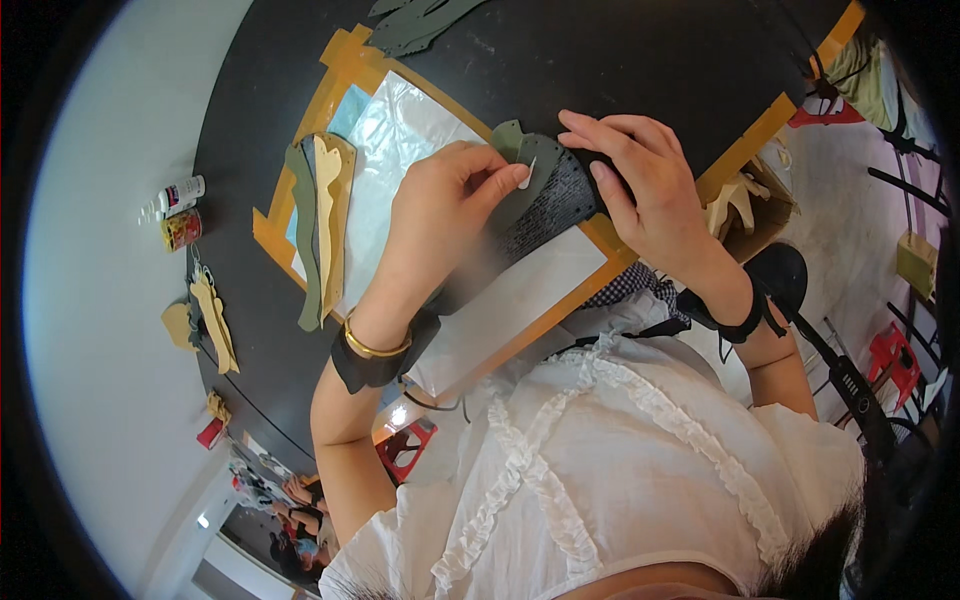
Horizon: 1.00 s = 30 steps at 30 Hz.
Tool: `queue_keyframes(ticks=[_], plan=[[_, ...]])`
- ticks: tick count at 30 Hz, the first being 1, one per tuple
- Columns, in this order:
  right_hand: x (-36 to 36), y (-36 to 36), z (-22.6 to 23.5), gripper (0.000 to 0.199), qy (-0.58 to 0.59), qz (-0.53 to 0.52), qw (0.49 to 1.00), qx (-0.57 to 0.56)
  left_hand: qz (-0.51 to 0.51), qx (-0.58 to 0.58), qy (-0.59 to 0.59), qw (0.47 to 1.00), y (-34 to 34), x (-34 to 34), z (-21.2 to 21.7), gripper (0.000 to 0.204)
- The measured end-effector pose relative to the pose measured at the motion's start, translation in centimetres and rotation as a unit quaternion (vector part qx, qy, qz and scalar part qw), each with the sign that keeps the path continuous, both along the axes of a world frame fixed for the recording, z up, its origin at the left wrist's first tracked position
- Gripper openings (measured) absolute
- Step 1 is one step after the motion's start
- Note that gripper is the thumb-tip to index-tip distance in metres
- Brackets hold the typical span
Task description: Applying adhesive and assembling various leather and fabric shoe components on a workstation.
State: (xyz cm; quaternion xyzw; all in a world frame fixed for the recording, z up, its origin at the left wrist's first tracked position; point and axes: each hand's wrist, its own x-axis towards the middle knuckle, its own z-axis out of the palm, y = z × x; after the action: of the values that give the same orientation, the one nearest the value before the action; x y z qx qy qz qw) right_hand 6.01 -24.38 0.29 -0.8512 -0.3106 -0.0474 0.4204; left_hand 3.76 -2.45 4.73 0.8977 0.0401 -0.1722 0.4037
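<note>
My left hand (440,205) is closed, with thumb and forefinger pinched on a small white piece (526,176). Its fingertips are over a dark textured panel (545,212), whose smooth grey-green part (530,180) lies beside them. The panel's lower left part is hidden by my left hand and wrist. My right hand (650,190) is open over the panel's right edge, fingers spread and bent, with nothing visible in them. Whether its fingertips touch the panel, I cannot tell. Under the work is a shiny clear-and-white sheet (405,125).
A curved green strip (304,235) and cream pieces (338,200) lie left of my left hand. Brown tape (340,65) borders the sheet on the dark table (610,60). Dark cut pieces (415,28) lie at the far side. A bottle (183,192) and a can (182,230) stand at the left.
</note>
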Motion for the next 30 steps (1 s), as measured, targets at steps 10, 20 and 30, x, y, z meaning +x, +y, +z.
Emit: queue_keyframes(ticks=[10,20,30], plan=[[-0.14,-0.09,-0.02,0.048,-0.003,0.001,1.0,-0.004,-0.018,0.024,-0.005,1.0,-0.3,-0.03,-0.03,0.026],[-0.15,0.12,0.01,0.048,-0.007,0.004,1.0,-0.014,-0.029,0.058,-0.028,0.998,-0.4,0.04,0.26,0.026],[-0.18,0.1,-0.11,0.044,-0.014,0.007,1.0,-0.027,-0.047,0.116,-0.054,0.991,-0.83,0.09,0.02,0.028]])
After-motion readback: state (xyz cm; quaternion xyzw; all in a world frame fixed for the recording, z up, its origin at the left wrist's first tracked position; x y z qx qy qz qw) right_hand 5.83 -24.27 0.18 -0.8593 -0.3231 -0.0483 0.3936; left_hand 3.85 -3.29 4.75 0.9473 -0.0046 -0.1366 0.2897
